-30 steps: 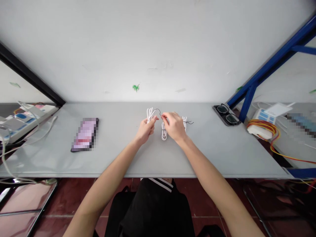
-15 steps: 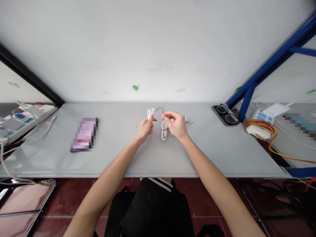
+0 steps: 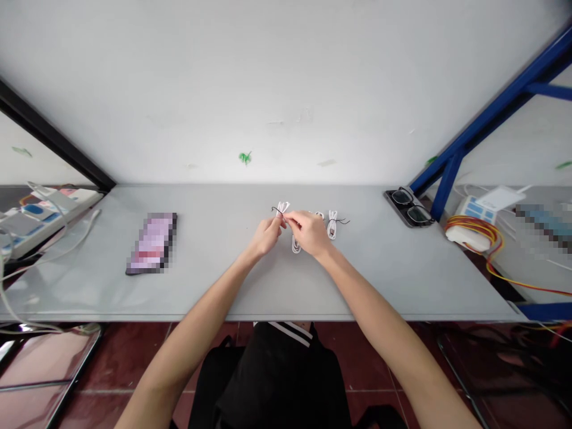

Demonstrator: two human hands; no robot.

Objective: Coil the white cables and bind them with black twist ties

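A coiled white cable stands up from the fingers of my left hand, which is closed around its lower part. Against it, my right hand is closed in a pinch at a thin black twist tie that crosses the coil; one end of the tie sticks out to the left. On the table below my right hand lies another white cable bundle, partly hidden by the hand. To the right rests a further white cable bundle bound with a black tie, and part of a white coil shows behind my knuckles.
On the grey table a phone lies at the left. Glasses rest on a dark tray at the right. Power strips with cords stand far left; red and yellow wires lie beyond the blue frame.
My right hand has moved left to meet my left hand at the coil. The black tie, earlier stretched between the hands, now crosses the cable. The right-hand bundle has come into view.
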